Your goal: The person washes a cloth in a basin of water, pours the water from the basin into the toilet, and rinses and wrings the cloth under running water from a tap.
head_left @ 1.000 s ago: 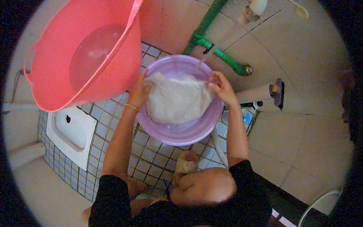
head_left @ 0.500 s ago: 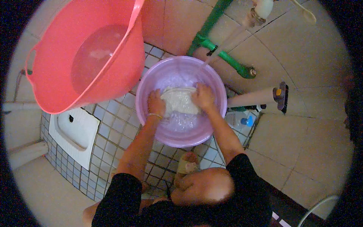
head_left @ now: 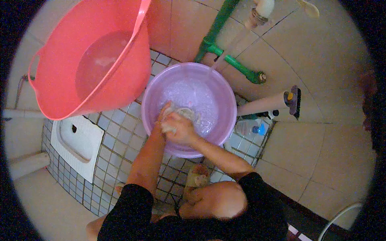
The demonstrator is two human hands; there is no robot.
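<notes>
A round purple basin [head_left: 229,108] stands on the tiled floor with water in it. Bunched at its lower left side is a wet white cloth [head_left: 186,113], gathered between both hands. My right hand [head_left: 179,129] is closed on the cloth and partly covers my left hand. Against it, my left hand [head_left: 163,116] grips the cloth too, its fingers partly hidden. A thin stream of water [head_left: 225,53] runs down into the back of the basin from a pipe [head_left: 259,16] above.
A large pink tub [head_left: 132,76] holding water stands at the upper left, above a white squat toilet [head_left: 76,140]. Green pipes [head_left: 237,64] run along the wall. Right of the basin are a brush [head_left: 295,101] and a clear bottle [head_left: 247,127] with a blue top.
The cloth was spread between both hands above the basin, then lowered into the water. Now it is bunched up, and my right hand has moved left to meet my left hand.
</notes>
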